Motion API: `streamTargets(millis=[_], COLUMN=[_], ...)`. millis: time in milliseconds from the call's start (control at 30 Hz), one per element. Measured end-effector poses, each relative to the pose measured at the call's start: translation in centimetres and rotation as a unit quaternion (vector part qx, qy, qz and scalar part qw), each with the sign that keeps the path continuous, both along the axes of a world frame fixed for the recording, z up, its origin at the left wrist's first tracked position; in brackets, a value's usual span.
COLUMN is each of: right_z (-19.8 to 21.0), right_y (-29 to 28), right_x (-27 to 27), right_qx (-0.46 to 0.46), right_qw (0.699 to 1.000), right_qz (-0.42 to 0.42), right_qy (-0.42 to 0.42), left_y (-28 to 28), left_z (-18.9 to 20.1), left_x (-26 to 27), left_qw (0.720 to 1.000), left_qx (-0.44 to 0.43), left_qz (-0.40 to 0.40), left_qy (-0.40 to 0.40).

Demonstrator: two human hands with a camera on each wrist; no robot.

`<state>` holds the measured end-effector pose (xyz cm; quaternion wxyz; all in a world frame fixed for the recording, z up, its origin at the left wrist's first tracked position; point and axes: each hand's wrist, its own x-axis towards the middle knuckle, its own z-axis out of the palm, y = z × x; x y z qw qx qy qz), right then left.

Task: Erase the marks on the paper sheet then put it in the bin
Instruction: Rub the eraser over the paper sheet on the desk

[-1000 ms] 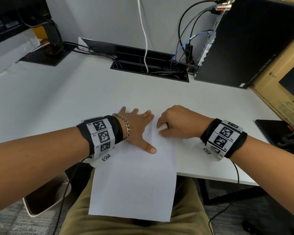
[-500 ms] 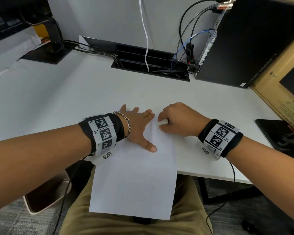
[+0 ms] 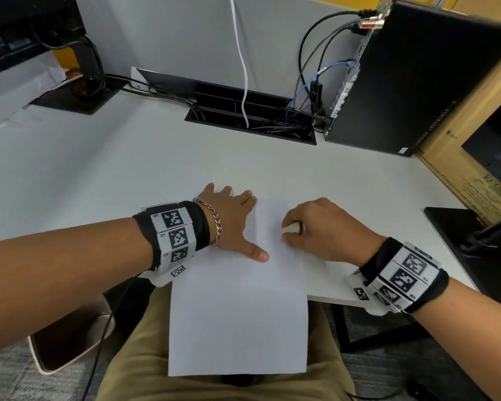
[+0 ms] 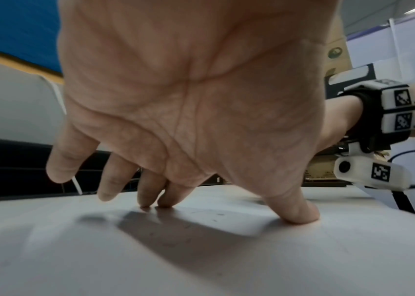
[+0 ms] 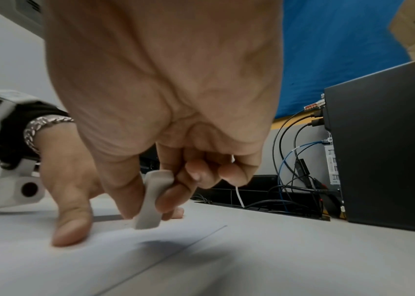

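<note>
— Pinning the paper sheet [image 3: 237, 308] down — is that what the left hand [image 3: 229, 224] is doing?

— Yes. It is lying flat on the sheet's far left part, fingers straight and spread, thumb [image 4: 295, 208] stretching out to the side with its tip pressing on the paper. Nothing is being gripped.

— And the right hand [image 3: 321, 230]?

— It is pinching a white eraser [image 5: 153, 198] between thumb and forefinger, the other fingers curling in toward the palm. The eraser's lower end is sitting on the sheet near its far right corner, just beside the left thumb.

— Where is the sheet lying?

— Its far half is resting on the white desk [image 3: 128, 175]; the near half is hanging past the desk edge over the person's lap.

— Any marks showing?

— A few faint dark specks are showing near the left fingertips in the left wrist view, though the blur is making it hard to say whether they are pencil marks or crumbs.

— What is standing behind?

— A black computer tower [image 3: 411, 82] at the far right, cables running into a black cable tray [image 3: 252, 117] sunk in the desk.
</note>
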<state>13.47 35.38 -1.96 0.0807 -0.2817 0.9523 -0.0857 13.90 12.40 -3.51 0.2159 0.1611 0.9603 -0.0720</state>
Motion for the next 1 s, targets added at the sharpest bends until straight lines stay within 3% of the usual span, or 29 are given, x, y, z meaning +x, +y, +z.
streamTargets(millis=[167,267,433,633,833,1000], right_z=[-1.0,-0.7,0.2,0.9,0.7,0.4], right_y=[0.0,0.1,0.2,0.7,0.2,-0.2], right_x=[0.8,0.4,-0.8,-2.1,-2.2,-2.5], right_qx=[-0.008,-0.004,0.019,0.036,0.049,0.068], right_qw=[0.999,1.000,1.000,0.997,0.997,0.997], right_qz=[-0.018,-0.009,0.018,0.049,0.050,0.046], right_qy=[-0.025,-0.028,-0.012,-0.039,-0.020,0.003], left_y=[0.5,0.5,-0.3,-1.0,-0.8,-1.0], left_z=[0.2,0.7,1.4,0.6,0.4,-0.2], left_x=[0.7,0.6,-0.7,-1.4,-0.1,0.7], left_qw=[0.998,0.997,0.999,0.999,0.998,0.998], left_qx=[-0.038,-0.017,0.027,0.015,-0.027,0.003], left_qz=[0.012,0.009,0.023,0.008,-0.029,-0.001], left_qy=[0.053,0.075,0.020,-0.028,0.038,0.062])
